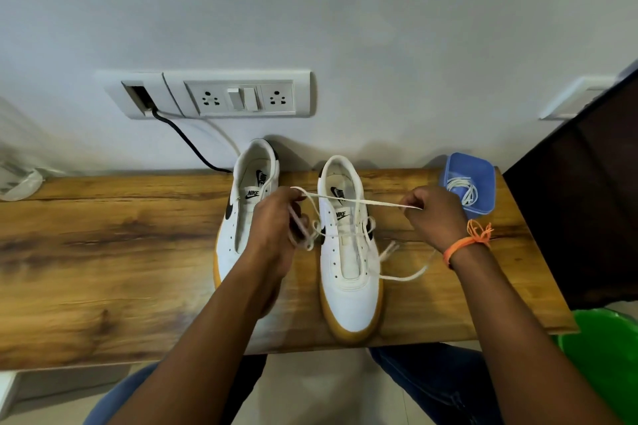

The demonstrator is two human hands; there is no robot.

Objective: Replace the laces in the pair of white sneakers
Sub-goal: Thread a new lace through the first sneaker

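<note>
Two white sneakers with tan soles stand side by side on the wooden table (103, 252), toes toward me. The left sneaker (241, 217) has bare eyelets. The right sneaker (348, 272) has a white lace (359, 201) threaded loosely through its upper eyelets. My left hand (276, 228) grips one part of this lace, with loops bunched under its fingers. My right hand (435, 217) pinches the other part, and the lace is stretched taut between both hands above the right sneaker. A loose tail of the lace (407, 274) lies on the table to the right of that shoe.
A blue plastic box (483, 179) holding more white laces sits at the table's back right. A wall socket panel (221, 97) with a black cable is behind the shoes. A dark panel (587, 200) stands at the right, a green bin (607, 355) below it.
</note>
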